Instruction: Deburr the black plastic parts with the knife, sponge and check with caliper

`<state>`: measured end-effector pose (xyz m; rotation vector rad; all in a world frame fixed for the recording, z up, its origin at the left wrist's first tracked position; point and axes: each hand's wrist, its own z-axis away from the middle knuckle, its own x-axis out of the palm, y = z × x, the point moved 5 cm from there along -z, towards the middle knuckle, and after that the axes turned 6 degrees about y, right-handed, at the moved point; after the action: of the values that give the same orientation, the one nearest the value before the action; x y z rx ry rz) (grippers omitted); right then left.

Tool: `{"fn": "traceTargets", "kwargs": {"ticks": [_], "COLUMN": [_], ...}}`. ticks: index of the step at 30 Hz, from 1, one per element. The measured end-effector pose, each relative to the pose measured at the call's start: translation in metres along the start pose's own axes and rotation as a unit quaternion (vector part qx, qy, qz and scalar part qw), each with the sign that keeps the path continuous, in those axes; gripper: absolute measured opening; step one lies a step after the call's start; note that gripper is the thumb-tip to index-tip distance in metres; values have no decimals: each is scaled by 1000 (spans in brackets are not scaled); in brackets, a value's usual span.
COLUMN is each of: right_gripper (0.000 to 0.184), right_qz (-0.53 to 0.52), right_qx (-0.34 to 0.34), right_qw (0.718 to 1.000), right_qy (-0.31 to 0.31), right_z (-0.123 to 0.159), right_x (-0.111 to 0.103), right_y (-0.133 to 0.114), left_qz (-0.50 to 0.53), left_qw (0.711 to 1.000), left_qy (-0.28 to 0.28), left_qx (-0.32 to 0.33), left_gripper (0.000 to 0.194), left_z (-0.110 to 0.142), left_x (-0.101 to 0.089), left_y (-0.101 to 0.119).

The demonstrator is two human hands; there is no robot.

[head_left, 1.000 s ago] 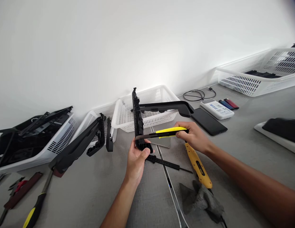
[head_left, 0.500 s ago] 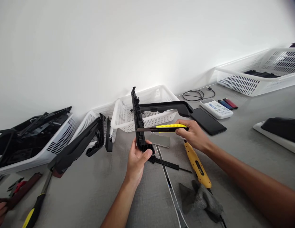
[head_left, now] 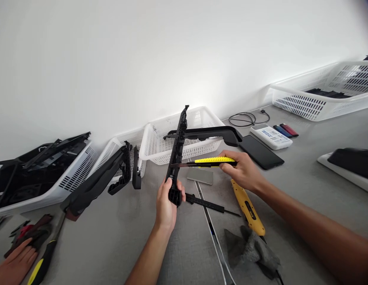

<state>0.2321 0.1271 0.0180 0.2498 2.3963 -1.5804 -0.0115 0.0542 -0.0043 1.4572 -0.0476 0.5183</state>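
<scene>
My left hand (head_left: pixel 167 208) is closed around the lower end of a long black plastic trim piece (head_left: pixel 178 142), which stands up tilted a little to the right. My right hand (head_left: pixel 241 170) grips a yellow-and-black utility knife (head_left: pixel 215 161). Its blade points left and meets the trim piece just above my left hand; whether it cuts in cannot be told. Behind the held piece, another black trim piece (head_left: pixel 213 133) lies across a white plastic basket (head_left: pixel 160 152). Below the knife, a grey flat block (head_left: pixel 200 176) and a black caliper-like tool (head_left: pixel 206 204) lie on the table.
A yellow power tool (head_left: pixel 247 208) and a grey cloth (head_left: pixel 252 249) lie near my right forearm. A black phone (head_left: pixel 261 152) is farther right. At left stands a basket full of black parts (head_left: pixel 74 170). Another person's hand (head_left: pixel 18 259) rests at the lower left beside a yellow-black handle (head_left: pixel 43 263).
The trim piece has turned in my left hand, its top swinging right. The knife stays almost in place against it. The other person's hand has moved farther into view over a dark cloth.
</scene>
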Motion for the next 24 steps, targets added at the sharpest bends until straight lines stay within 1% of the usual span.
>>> {"fn": "traceTargets", "kwargs": {"ticks": [4, 7, 9, 11, 14, 16, 17, 19, 21, 24], "right_gripper": [12, 13, 13, 15, 19, 21, 22, 21, 18, 17], "right_qz": [29, 38, 42, 57, 98, 119, 125, 130, 121, 74], "right_qx": [5, -8, -26, -46, -94, -130, -136, -116, -67, -11], "right_qw": [999, 998, 998, 997, 989, 982, 979, 979, 984, 994], "right_qy": [41, 41, 26, 27, 57, 74, 83, 101, 109, 82], "right_z": [-2, -2, -1, 1, 5, 7, 8, 7, 5, 1], "right_x": [-9, -8, -5, -2, -2, -4, -6, -10, -14, -14], "right_y": [5, 2, -2, -5, -9, -11, -12, -11, -7, -1], "left_qz": [24, 30, 32, 29, 23, 26, 28, 29, 24, 20], "left_qw": [1000, 999, 999, 999, 999, 999, 999, 999, 999, 999], "left_qy": [15, 20, 16, 6, -9, -7, -3, 2, 1, -3], "left_qx": [10, 19, 20, 23, 29, 30, 30, 28, 27, 25], "left_gripper": [40, 39, 39, 37, 36, 36, 37, 38, 38, 37], "left_z": [1, 1, 1, 2, 2, 2, 3, 3, 3, 3], "left_x": [1, -1, -1, 1, 3, 3, 2, 1, 1, 2], "left_y": [0, 1, 1, 2, 3, 3, 3, 2, 2, 2]}}
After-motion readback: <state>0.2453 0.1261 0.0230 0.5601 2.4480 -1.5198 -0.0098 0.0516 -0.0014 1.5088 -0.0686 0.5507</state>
